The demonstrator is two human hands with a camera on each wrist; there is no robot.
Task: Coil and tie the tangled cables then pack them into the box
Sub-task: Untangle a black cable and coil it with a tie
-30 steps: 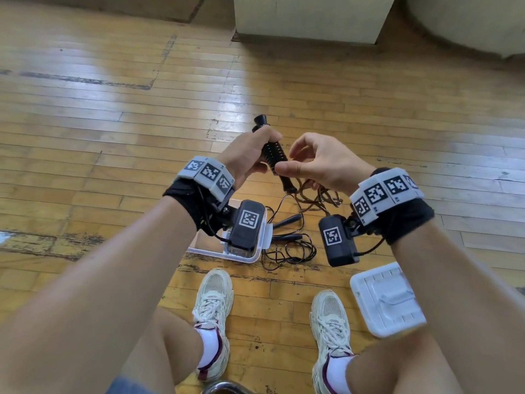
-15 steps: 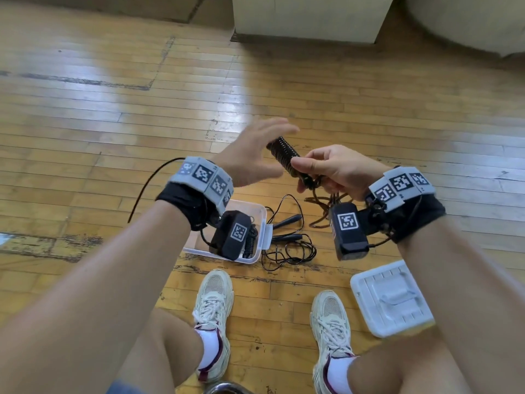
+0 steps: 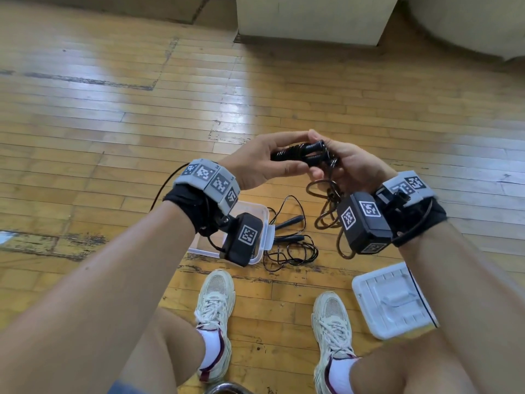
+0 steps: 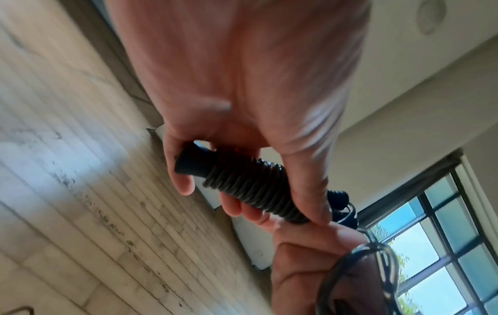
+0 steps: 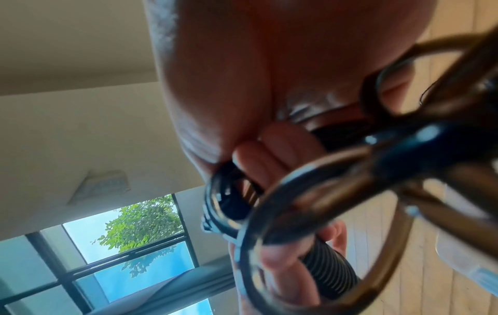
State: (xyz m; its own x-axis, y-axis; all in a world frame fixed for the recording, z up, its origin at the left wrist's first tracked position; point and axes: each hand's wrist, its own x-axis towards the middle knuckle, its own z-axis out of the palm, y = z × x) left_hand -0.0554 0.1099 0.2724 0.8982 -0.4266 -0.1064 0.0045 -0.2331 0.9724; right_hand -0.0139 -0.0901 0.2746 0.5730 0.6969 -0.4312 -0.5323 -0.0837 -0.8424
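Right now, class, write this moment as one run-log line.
left hand: grips wound cable bundle | right hand: holds bundle's end, loose loops hanging | box: on floor, open | second cable: on floor, uncoiled

Glossy black cable (image 3: 298, 151); translucent plastic box (image 3: 257, 211); worn, glossy wood floor (image 3: 113, 132).

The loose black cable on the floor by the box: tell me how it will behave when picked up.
The loose black cable will probably be floppy: it lies in thin, irregular loops beside the box. It likely weighs little, being so thin. Its two thicker ends may dangle and swing, and the crossing loops could snag when lifted.
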